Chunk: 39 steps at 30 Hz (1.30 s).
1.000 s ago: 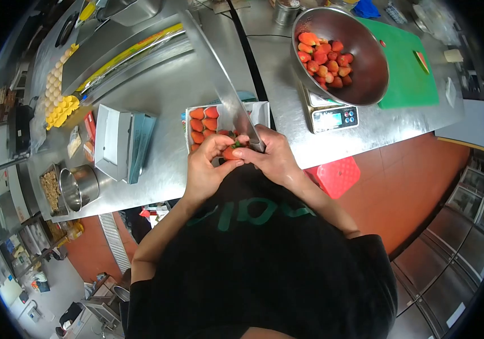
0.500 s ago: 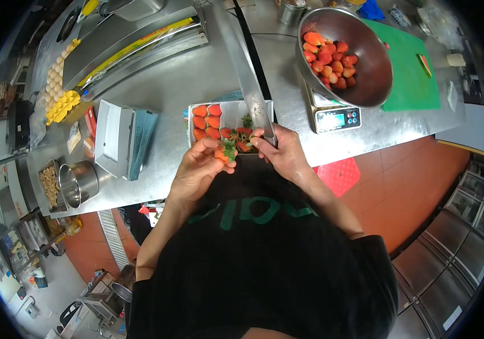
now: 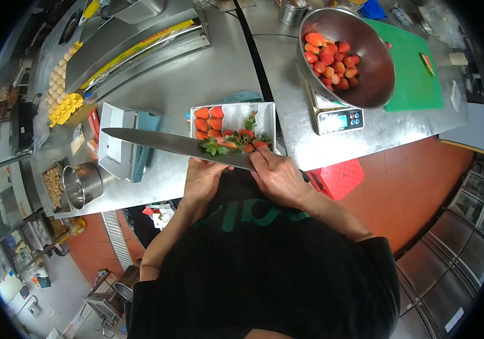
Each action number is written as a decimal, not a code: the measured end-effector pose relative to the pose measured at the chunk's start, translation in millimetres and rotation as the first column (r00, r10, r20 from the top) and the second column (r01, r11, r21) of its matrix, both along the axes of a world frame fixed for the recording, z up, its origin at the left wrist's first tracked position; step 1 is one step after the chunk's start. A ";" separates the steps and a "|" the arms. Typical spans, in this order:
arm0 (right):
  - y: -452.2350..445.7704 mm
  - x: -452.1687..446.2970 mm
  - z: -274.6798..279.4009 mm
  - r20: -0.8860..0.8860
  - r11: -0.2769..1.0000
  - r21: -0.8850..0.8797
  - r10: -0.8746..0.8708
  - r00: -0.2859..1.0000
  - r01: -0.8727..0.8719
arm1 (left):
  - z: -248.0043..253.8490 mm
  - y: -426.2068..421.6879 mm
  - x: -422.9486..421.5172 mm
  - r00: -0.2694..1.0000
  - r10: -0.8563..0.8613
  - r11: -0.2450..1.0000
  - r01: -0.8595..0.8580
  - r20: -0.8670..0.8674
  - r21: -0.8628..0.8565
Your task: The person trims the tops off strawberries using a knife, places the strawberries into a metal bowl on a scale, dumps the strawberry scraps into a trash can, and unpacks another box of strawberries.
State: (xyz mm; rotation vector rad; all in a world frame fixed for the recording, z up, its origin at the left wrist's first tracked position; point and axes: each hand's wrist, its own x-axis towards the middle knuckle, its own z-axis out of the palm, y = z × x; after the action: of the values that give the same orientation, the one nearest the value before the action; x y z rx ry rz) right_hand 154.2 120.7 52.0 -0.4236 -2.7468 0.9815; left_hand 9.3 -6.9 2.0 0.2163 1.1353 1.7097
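Note:
My right hand (image 3: 280, 174) is closed on a large knife (image 3: 179, 145), whose blade points left across the front of a white box (image 3: 272, 121). Below the blade, my left hand (image 3: 203, 179) has its fingers pressed together, partly hidden by the knife; a strawberry with green leaves (image 3: 215, 147) shows just above the blade there, its contact with the fingers hidden. Inside the box, whole red strawberries (image 3: 201, 125) fill the left side, and leafy tops lie at the right. A steel bowl (image 3: 374, 73) of hulled strawberries (image 3: 332, 61) stands tilted on a digital scale (image 3: 341, 120).
A green cutting board (image 3: 414, 73) lies behind the bowl at the right. Left of the box are an open carton (image 3: 118, 144), a steel pot (image 3: 83, 183) and a tray of nuts (image 3: 53, 186). A wrap dispenser (image 3: 140, 53) and eggs (image 3: 58, 82) are farther back.
The knife has swung from pointing away to pointing left, across the box front. My left hand, seen holding a leafy strawberry earlier, is now partly behind the blade, closer to my right hand.

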 end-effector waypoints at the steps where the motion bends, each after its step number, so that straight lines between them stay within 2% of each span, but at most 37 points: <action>1: 0.7 -1.0 1.0 -0.002 1.000 0.000 -0.001 1.000 0.001 | 1.7 1.0 0.1 1.000 -0.001 1.000 0.001 -0.002 0.000; 3: 1.7 -2.7 3.8 -0.048 0.998 0.054 -0.027 0.998 0.030 | 7.1 3.5 3.6 0.993 0.064 0.996 -0.070 0.102 0.059; 7: -0.1 0.0 -0.8 -0.034 0.997 0.073 -0.005 0.999 0.008 | 2.8 2.7 9.9 0.980 0.162 0.983 -0.171 0.117 0.066; 10: -0.6 -1.3 0.6 -0.045 0.999 0.052 0.013 0.999 -0.011 | 0.5 4.0 6.2 0.984 0.147 0.983 -0.156 0.101 0.094; 12: -0.5 -2.7 0.0 -0.051 0.998 0.057 -0.008 0.999 0.011 | -2.0 5.6 6.7 0.985 0.171 0.969 -0.174 0.033 0.172; 16: -0.5 -3.3 -6.9 -0.062 0.997 0.061 -0.039 0.997 0.043 | 12.0 9.4 4.2 0.981 0.190 0.979 -0.188 -0.026 0.086; 18: 6.1 2.3 -21.5 0.104 0.998 -0.034 -0.042 0.994 0.045 | 19.6 6.1 -5.0 0.983 0.061 0.998 -0.058 -0.173 0.023; 20: 18.3 13.6 -49.1 0.163 0.994 -0.061 -0.082 0.983 0.093 | 45.0 13.6 -9.3 0.982 0.058 0.998 -0.051 -0.181 0.041; 21: 21.6 16.7 -40.8 0.174 0.988 -0.123 -0.075 0.982 0.097 | 58.3 18.3 -11.2 0.980 0.063 0.997 -0.052 -0.190 0.062; 22: 22.8 14.3 -31.9 0.176 0.988 -0.125 -0.068 0.982 0.091 | 63.9 18.9 -10.1 0.979 0.068 0.996 -0.054 -0.195 0.077; 24: 19.3 7.8 -16.7 0.068 0.975 -0.181 -0.116 0.991 0.126 | 54.8 19.9 -10.0 0.981 0.065 0.997 -0.055 -0.183 0.057; 26: 19.9 2.3 -11.4 0.045 0.968 -0.210 -0.133 0.990 0.139 | 51.7 21.0 -7.7 0.989 0.002 0.999 0.006 -0.148 0.053; 27: 18.9 1.3 -10.5 0.027 0.957 -0.249 -0.143 0.989 0.146 | 45.0 22.2 -6.7 0.972 0.002 0.998 0.013 -0.236 0.062; 28: 18.3 1.3 -13.5 0.027 0.957 -0.252 -0.143 0.989 0.145 | 43.0 20.7 -8.5 0.972 0.002 0.998 0.013 -0.236 0.060; 32: 16.3 -0.3 -26.3 0.089 0.955 -0.261 -0.119 0.989 0.138 | 62.3 25.7 -11.2 0.984 0.121 0.986 -0.135 0.133 0.098; 33: 15.8 -0.8 -27.5 0.113 0.946 -0.295 -0.108 0.988 0.137 | 59.9 23.7 -13.2 0.980 0.022 0.974 -0.066 0.200 0.215; 35: 16.1 2.6 -38.4 0.124 0.944 -0.305 -0.096 0.988 0.130 | 47.0 16.3 -16.7 0.964 -0.083 0.943 -0.006 0.252 0.333; 38: 14.5 6.5 -41.5 0.115 0.948 -0.286 -0.108 0.988 0.137 | 20.3 5.5 -15.1 0.933 0.027 0.987 -0.082 0.359 0.141; 39: 13.5 4.9 -37.4 0.089 0.955 -0.258 -0.127 0.988 0.146 | 18.4 5.7 -14.4 0.911 0.113 0.992 -0.124 0.396 0.001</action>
State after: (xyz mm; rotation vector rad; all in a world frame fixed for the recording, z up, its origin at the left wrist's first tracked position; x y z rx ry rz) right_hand 159.2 134.1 14.6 -0.6941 -2.6112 1.3239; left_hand -5.1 -1.2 20.5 -0.1828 0.8374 1.7748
